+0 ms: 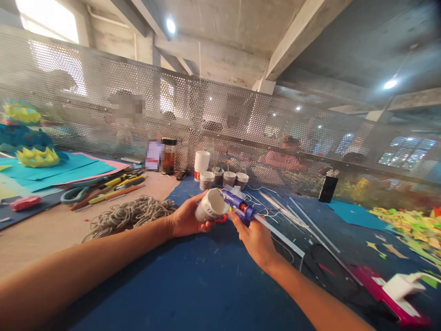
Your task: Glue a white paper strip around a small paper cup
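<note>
My left hand [191, 215] is closed around a paper cup [206, 210] with printed letters near its rim, its mouth tilted toward me. In my right hand [257, 239] is a blue glue gun [237, 201], fingers wrapped round its handle. A long translucent glue stick [282, 240] sticks out of its back end. The gun's nozzle points at the cup's rim; whether they touch I cannot tell. Behind the cup, red scissors handles [221, 219] show in part.
Several small cups [229, 179] and a taller white cup [202, 161] stand behind. Left lie a cord heap [132, 216], cutters [76, 195] and blue paper sheets [69, 171]. Right are white wires [282, 209], a phone [328, 189], paper scraps [409, 225] and a pink power strip [379, 289].
</note>
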The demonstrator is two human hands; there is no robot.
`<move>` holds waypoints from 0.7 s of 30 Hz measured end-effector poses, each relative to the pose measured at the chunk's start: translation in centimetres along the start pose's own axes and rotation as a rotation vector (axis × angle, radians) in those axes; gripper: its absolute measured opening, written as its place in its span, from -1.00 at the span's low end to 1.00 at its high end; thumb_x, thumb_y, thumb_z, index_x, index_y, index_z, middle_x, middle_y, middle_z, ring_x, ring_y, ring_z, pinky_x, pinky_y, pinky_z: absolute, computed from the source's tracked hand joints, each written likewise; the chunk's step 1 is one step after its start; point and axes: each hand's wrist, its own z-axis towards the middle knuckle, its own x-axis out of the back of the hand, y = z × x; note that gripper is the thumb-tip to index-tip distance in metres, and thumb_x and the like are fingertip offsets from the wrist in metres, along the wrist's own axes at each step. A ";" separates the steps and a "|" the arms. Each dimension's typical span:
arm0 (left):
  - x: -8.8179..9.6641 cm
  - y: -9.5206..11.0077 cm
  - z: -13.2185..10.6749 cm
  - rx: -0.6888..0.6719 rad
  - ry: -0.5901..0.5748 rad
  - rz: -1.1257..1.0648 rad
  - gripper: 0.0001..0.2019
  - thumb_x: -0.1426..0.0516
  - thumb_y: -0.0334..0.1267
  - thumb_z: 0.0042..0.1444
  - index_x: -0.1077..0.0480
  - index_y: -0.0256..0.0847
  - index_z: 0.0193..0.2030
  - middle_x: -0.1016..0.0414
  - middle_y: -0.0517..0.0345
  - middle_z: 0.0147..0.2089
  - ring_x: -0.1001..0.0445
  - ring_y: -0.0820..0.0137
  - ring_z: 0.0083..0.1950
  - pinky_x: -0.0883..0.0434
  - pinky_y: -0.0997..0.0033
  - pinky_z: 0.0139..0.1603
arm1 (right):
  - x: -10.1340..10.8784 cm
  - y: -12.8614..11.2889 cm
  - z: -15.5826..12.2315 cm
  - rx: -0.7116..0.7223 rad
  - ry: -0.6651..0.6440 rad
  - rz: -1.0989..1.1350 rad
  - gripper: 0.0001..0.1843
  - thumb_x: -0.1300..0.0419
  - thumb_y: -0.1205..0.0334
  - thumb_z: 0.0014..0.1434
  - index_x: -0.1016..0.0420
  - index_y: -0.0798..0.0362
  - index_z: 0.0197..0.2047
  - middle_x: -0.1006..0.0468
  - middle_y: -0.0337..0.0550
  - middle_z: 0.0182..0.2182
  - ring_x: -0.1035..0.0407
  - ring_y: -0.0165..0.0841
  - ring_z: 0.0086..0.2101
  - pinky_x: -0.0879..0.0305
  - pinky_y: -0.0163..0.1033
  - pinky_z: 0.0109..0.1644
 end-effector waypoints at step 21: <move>0.0 0.1 -0.1 -0.023 0.017 0.008 -0.37 -0.05 0.24 0.27 -0.50 -0.43 -0.04 -0.60 -0.28 -0.23 -0.54 0.28 -0.41 -0.36 0.45 -0.46 | -0.2 0.3 0.0 -0.031 0.002 -0.020 -0.48 -0.06 -0.19 0.38 -0.58 0.05 -0.29 -0.45 -0.23 -0.68 -0.44 -0.30 -0.63 -0.28 -0.29 -0.55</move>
